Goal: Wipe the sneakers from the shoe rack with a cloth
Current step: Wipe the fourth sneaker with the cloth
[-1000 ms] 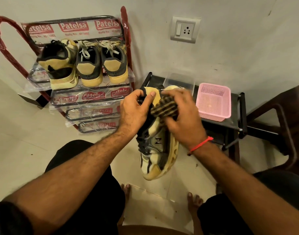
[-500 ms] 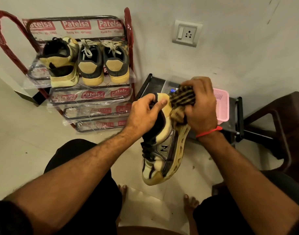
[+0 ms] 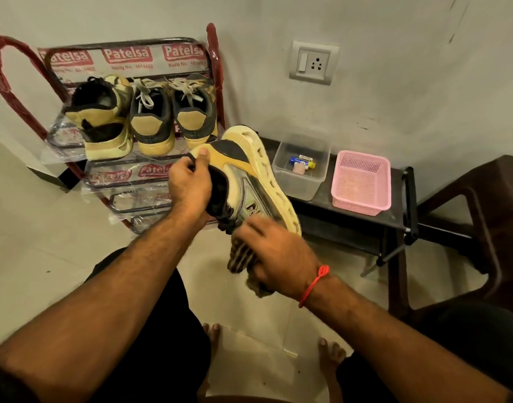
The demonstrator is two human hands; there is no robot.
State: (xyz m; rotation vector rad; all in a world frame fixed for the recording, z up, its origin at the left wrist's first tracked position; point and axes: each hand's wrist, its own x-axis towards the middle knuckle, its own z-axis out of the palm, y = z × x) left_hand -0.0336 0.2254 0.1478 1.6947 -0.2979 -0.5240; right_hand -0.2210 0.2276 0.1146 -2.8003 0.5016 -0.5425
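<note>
The left hand (image 3: 191, 184) grips the yellow-and-grey mesh sneaker (image 3: 249, 175) by its heel collar, mid-air, right of the red rack (image 3: 214, 53); the right hand (image 3: 281, 257) clutches the striped cloth (image 3: 242, 257) against the toe. Hard rubbing could twist the sneaker free.

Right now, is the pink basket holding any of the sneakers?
No, the pink basket holds no shoe; the left hand holds one sneaker and three others sit on the rack.

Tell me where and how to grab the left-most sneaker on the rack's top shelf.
Take the left-most sneaker by its heel collar, coming from the front of the shoe rack. Its heel faces outward and the open mouth sits on top, so fingers can probably hook inside with the thumb on the tan heel patch. The neighbouring sneaker crowds its right side.
</note>
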